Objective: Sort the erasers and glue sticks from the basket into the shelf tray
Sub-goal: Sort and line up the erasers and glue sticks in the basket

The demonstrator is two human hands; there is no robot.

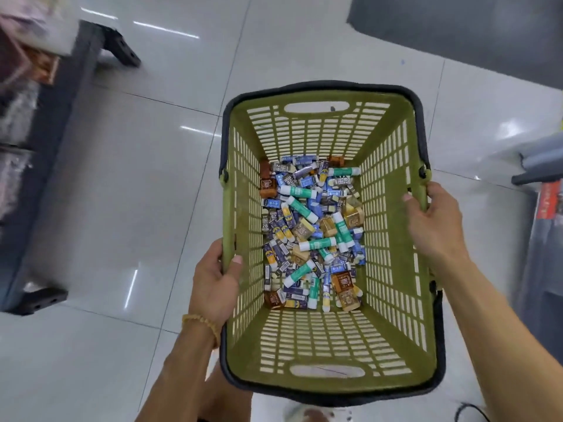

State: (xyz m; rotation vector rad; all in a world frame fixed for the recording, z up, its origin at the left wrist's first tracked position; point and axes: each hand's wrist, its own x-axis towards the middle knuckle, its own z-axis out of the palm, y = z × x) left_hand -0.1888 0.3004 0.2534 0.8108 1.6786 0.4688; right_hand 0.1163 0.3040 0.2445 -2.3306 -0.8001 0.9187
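I hold a green slatted plastic basket [393, 248] with a dark rim and folded-down handles, above a tiled floor. My left hand [214, 281] grips its left rim, thumb inside the wall. My right hand [429, 220] grips the right rim, fingers curled over the edge. On the basket's bottom lies a heap of small items: white-and-green glue sticks [300, 191], blue and dark wrapped erasers [280, 231] marked 2B, and brown and tan packets [342, 283]. No shelf tray can be made out.
A dark shelf base with feet [58, 166] runs along the left, with blurred goods above it. More shelving and packaged goods [545, 208] stand at the right edge. A dark mat [457, 32] lies at the top right. Glossy white floor tiles [137, 193] spread between.
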